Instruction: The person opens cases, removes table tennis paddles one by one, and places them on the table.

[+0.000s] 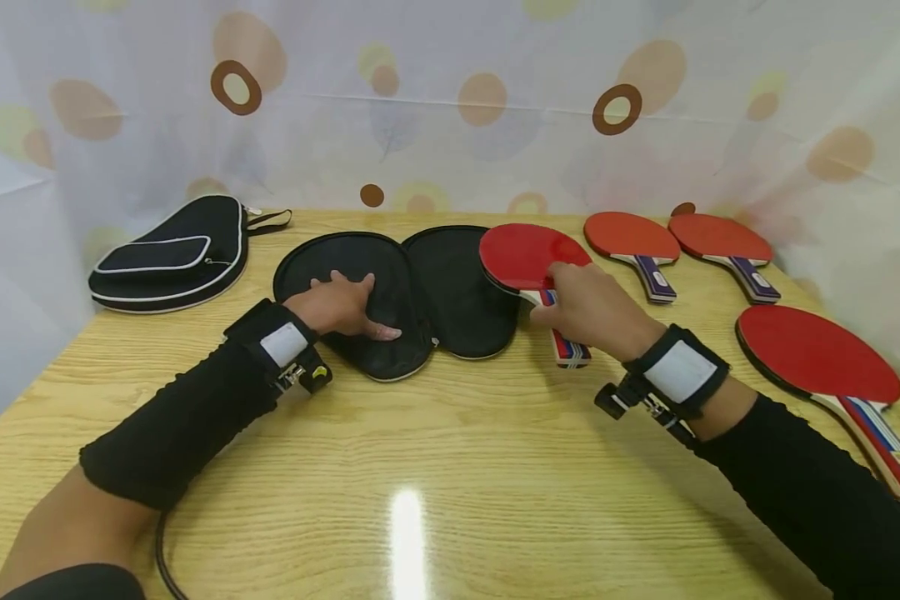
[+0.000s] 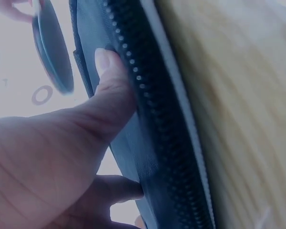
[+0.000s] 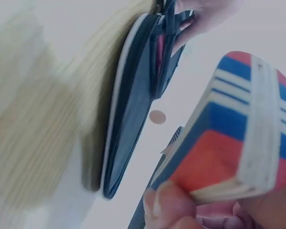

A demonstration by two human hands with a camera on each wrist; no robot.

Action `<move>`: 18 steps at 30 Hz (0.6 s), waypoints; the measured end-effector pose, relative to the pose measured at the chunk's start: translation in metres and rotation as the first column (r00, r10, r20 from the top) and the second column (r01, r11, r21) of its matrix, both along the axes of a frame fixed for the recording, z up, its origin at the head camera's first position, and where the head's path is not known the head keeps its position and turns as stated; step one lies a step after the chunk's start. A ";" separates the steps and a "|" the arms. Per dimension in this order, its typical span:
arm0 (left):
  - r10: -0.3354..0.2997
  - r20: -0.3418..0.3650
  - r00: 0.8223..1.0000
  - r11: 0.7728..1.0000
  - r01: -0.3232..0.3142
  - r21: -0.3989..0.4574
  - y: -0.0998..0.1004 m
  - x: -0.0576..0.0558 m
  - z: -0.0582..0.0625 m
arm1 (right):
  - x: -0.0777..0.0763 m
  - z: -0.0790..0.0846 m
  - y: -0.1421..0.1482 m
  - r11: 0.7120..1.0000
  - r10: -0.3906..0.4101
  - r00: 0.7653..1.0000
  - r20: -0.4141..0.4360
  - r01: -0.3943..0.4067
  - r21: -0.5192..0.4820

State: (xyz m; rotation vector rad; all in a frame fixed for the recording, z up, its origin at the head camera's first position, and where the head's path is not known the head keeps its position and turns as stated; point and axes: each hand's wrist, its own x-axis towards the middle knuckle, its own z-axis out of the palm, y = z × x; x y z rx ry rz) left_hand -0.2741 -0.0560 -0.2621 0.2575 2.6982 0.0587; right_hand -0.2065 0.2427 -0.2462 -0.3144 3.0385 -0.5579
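A black paddle case (image 1: 465, 287) lies unzipped and spread open on the table, its two halves side by side. My left hand (image 1: 337, 307) rests on the left half with fingers spread. In the left wrist view the thumb lies just inside the zipper edge (image 2: 148, 95). My right hand (image 1: 596, 310) grips a red table tennis paddle (image 1: 528, 254) by its striped handle. The blade is raised and overlaps the upper corner of the case's right half in the head view. Up close, the handle (image 3: 219, 133) shows red, blue and white bands.
A closed black case (image 1: 172, 250) with white piping and a wrist strap stands at the back left. Two red paddles with purple handles, one (image 1: 630, 236) beside the other (image 1: 720, 237), lie at the back right. Another red paddle (image 1: 817, 354) lies nearer, by my right forearm. Patterned curtain hangs behind.
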 end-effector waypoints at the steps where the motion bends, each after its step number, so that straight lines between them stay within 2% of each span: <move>1: 0.002 0.000 1.000 1.000 -0.002 0.000 -0.002 -0.001 0.000 | 0.003 0.000 0.004 1.000 -0.007 1.000 0.000 0.007 -0.003; 5: 0.001 -0.001 1.000 1.000 -0.001 -0.006 -0.012 -0.006 0.000 | 0.010 -0.005 0.016 1.000 -0.027 1.000 0.002 0.027 0.004; 12: 0.023 0.014 1.000 0.999 -0.023 -0.026 -0.024 -0.012 0.000 | 0.012 -0.027 0.018 1.000 -0.026 0.999 0.040 0.026 0.016; 18: 0.007 0.016 1.000 0.999 -0.006 -0.042 -0.030 -0.017 0.003 | 0.015 -0.029 0.014 1.000 -0.029 0.999 0.038 0.029 0.009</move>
